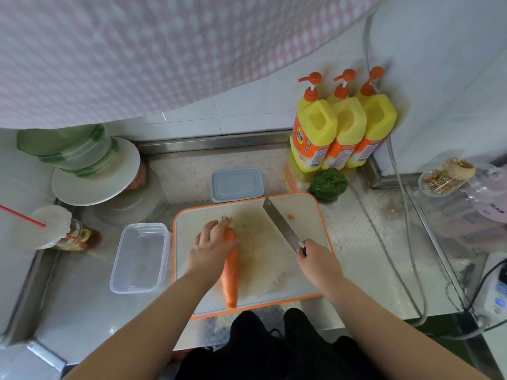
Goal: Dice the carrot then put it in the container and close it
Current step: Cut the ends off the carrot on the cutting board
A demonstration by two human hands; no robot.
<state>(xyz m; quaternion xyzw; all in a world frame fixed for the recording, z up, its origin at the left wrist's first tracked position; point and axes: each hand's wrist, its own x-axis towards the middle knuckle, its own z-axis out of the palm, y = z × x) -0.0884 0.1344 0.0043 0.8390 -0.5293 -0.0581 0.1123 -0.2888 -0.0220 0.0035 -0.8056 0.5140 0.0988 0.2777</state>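
head view, carrot [230, 272] lengthwise on board [274, 270], tip twd person

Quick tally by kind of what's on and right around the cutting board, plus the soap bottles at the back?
Carrots: 1
Cleavers: 1
Cutting boards: 1
Clear containers: 1
Container lids: 1
Green peppers: 1
Yellow pump bottles: 3
Total: 9

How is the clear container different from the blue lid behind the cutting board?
The clear container is transparent, deep and open; the blue lid is opaque and flat. The container lies left of the cutting board; the lid lies behind it. Both are rectangular with rounded corners and rest on the metal counter.
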